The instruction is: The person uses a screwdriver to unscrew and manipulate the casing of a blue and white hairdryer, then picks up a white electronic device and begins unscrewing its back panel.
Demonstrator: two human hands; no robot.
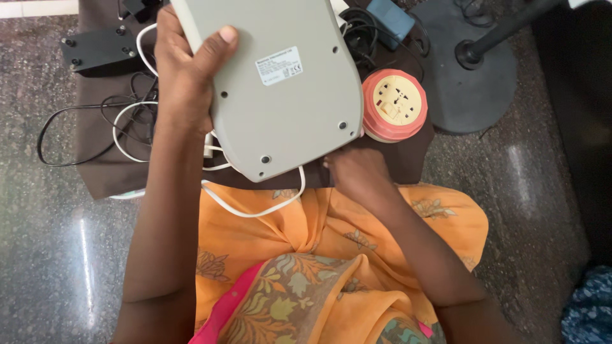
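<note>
The left hand (185, 76) grips the grey plastic device (280, 83) by its left edge w/ thumb on the underside, holding it turned over above the brown cloth (95, 165). The right hand (357, 175) is at the near edge, fingers hidden, so I cannot tell its grip. A white cable (255, 210) hangs down to the lap. The round pink socket box (395, 105) sits just right (screws seem all still in).

We see the grey device (280, 83) cut off by the top edge; its front faces away. It hides the right hand's (357, 175) fingertips, and where the white cable (255, 211) ends.
</note>
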